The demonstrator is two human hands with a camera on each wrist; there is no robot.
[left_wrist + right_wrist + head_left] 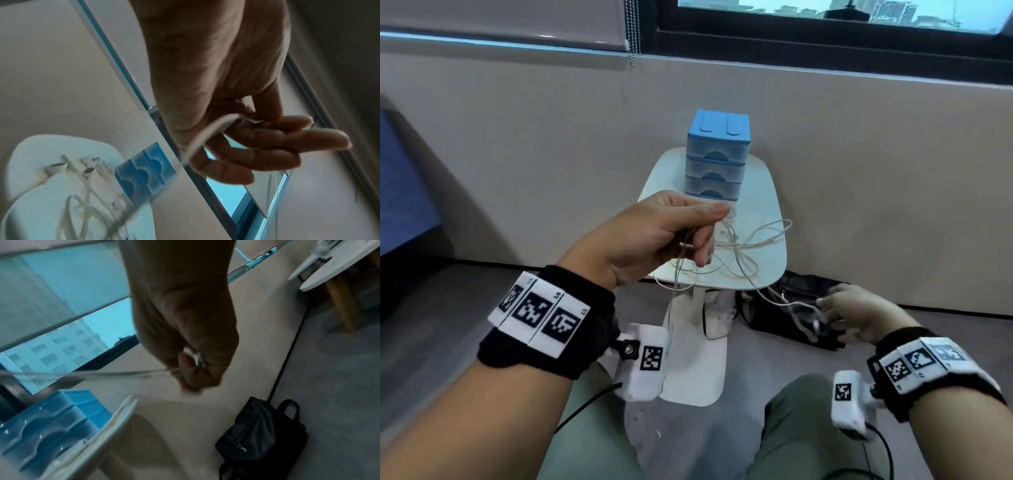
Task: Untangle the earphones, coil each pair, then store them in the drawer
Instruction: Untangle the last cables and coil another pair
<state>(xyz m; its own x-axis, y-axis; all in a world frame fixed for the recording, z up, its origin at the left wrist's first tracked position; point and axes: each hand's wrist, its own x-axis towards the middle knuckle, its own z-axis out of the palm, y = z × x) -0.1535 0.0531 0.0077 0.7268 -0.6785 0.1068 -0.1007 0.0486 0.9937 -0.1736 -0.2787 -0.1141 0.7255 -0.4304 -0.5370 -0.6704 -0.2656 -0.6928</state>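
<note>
Left hand (pixel 654 236): raised over the near edge of the counter, palm turned inward, thumb and fingers pinching a bunch of white earphone cable; in the left wrist view a loop of cable crosses the fingers (pixel 257 142).
Right hand (pixel 856 313): held lower and off to the right, below the counter edge, fingers curled round the far end of one cable; it is blurred in the head view, and the right wrist view shows the cable running taut away from the grip.
Counter (pixel 763 192): small, white, rounded top on a pedestal.
Drawer unit (pixel 717 154): blue, three drawers, all closed, at the back of the counter.
Earphones (pixel 743 246): loose tangle of white cable on the counter, strung between both hands.
Step in hand: untangling, by drawing one strand out sideways.
Next move: likely a slow, steady pull, the left hand loosening its pinch wherever a knot catches.
</note>
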